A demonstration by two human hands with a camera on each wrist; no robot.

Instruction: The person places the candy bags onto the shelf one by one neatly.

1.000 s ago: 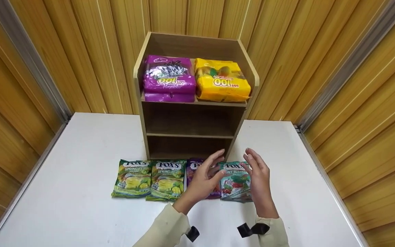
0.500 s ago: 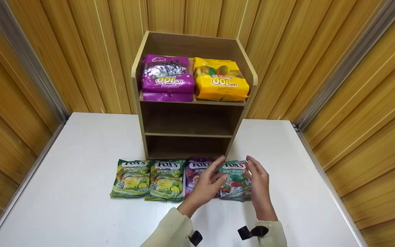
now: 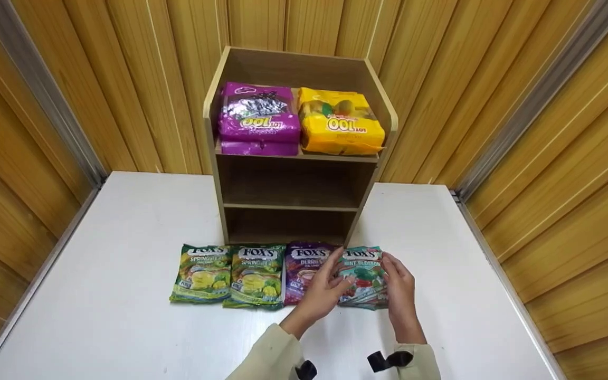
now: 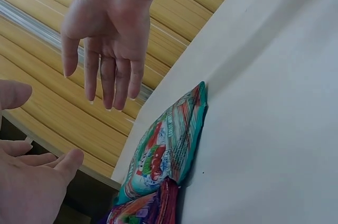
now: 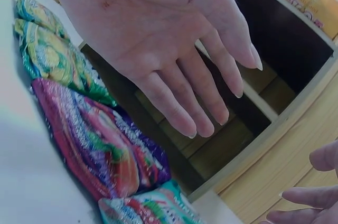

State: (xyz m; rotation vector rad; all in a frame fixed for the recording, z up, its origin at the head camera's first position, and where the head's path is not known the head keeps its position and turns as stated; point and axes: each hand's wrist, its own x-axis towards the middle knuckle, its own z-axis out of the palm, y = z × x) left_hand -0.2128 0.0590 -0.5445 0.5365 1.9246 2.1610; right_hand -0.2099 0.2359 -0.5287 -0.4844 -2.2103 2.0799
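Note:
A teal Fox's Mint Blossom candy bag (image 3: 363, 290) lies on the white table with a hand on either side of it. My left hand (image 3: 319, 289) hovers at its left edge, over the purple Berries candy bag (image 3: 296, 279), fingers loosely extended. My right hand (image 3: 401, 285) is at the teal bag's right edge, its palm turned inward. In the left wrist view, the right hand (image 4: 113, 44) hangs above the table beyond the teal bag (image 4: 163, 147), fingers straight. The right wrist view shows the left hand (image 5: 163, 55) with extended fingers, holding nothing.
Two green Spring Tea candy bags (image 3: 255, 279) lie left in the same row. Behind stands a wooden shelf (image 3: 291, 207); its top tier bears a purple pack (image 3: 259, 119) and a yellow pack (image 3: 341, 124). Wood-patterned walls (image 3: 562, 174) surround the table (image 3: 124, 253).
Both hands have lowered slightly toward the teal candy bag. My left hand has shifted a little to the right. The bags and packs lie as before.

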